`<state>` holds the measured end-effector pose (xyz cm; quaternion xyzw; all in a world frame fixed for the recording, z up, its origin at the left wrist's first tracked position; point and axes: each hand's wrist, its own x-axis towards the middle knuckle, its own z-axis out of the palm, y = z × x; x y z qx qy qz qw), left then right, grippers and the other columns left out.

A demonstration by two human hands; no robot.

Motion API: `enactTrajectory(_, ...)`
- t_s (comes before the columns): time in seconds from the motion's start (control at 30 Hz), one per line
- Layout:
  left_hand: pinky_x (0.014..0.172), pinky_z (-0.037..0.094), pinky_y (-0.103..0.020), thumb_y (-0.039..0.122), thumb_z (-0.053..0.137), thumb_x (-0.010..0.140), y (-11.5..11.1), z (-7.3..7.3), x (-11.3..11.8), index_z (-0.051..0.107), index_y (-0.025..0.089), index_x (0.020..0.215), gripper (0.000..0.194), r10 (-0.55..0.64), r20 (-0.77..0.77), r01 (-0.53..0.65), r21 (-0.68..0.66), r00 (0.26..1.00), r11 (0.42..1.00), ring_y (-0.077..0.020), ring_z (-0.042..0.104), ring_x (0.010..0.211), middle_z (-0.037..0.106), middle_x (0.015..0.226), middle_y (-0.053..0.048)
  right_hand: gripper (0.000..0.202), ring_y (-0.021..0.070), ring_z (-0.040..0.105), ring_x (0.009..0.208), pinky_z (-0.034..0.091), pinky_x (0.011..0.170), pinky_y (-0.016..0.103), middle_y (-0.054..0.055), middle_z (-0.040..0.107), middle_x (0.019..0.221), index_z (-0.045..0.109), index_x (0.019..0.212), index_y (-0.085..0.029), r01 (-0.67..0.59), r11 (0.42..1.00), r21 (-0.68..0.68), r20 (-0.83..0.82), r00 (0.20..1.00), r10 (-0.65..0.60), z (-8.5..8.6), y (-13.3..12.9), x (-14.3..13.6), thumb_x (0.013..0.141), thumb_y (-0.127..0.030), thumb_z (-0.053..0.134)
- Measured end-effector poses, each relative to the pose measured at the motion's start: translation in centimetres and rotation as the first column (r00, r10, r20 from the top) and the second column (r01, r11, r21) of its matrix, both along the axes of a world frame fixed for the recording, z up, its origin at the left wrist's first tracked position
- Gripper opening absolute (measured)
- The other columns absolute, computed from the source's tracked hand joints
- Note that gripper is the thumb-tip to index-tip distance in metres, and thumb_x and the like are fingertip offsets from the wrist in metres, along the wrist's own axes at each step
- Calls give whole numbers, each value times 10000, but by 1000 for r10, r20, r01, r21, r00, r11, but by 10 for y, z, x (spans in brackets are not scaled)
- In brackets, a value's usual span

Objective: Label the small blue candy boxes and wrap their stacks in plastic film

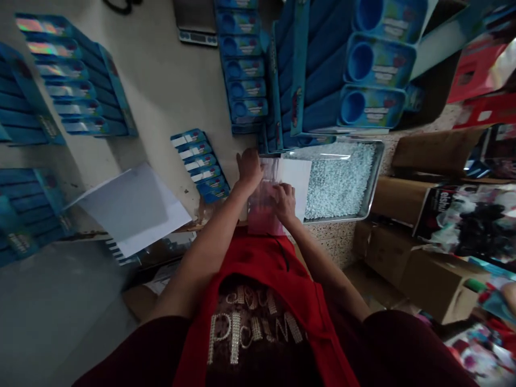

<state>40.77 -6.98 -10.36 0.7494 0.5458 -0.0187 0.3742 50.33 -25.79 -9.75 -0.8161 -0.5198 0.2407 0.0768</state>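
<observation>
In front of my apron lies a clear plastic bag [263, 212], flat and see-through, with red cloth showing through its lower part. My left hand [250, 169] is closed at its upper left edge, fingers curled down onto the plastic. My right hand [285, 201] is bent over its right side, fingertips closed on the film. Whether it is one bag or a few layers I cannot make out. White paper [299, 180] sticks out beneath, to the right. Beside that stands a metal tray [378, 177] of small pale-blue pellets [341, 183].
Stacked blue boxes [373, 64] rise behind my hands, with a column of blue packs [245, 70] beside them. A digital scale [197, 37] sits at the back. More blue packs [205, 164] and a white sheet [137, 209] are on the left. Cardboard boxes [431, 279] crowd the right.
</observation>
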Motion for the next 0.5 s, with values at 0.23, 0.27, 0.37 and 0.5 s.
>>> enactTrajectory(0.23,1302,203,-692,450,703,1024,-22,9,-26,702,211,1362,414,-249,-101,258,83,963,963,-401,680,1245,770,1247,-189,374,320,528,1271,509,1132,493,170,641,1428,735,1333,-203,-249,969,-2,-85,965,248,-9,-18,22,1001,-120,584)
enactTrajectory(0.27,1306,191,-696,460,693,1029,-23,12,-26,729,219,1323,382,-268,-115,279,95,957,956,-400,681,1242,773,1228,-185,370,321,528,1277,508,1134,497,171,642,1434,735,1333,-199,-285,959,1,-94,954,284,-10,-19,26,1003,-119,590)
enactTrajectory(0.37,1277,313,-621,451,693,1028,-21,11,-21,766,176,1229,348,-240,-142,254,96,960,962,-398,670,1271,759,1249,-210,351,329,533,1270,514,1112,509,177,641,1438,736,1327,-191,-373,928,14,-117,921,372,-12,-18,39,1006,-129,608)
enactTrajectory(0.5,1062,520,-431,275,669,1033,-17,0,-18,694,169,1428,410,-187,-64,188,7,980,982,-339,701,1225,758,1313,-194,352,333,541,1268,519,1098,521,166,639,1411,740,1300,-199,-410,912,34,-178,895,409,-11,-12,51,963,-121,679)
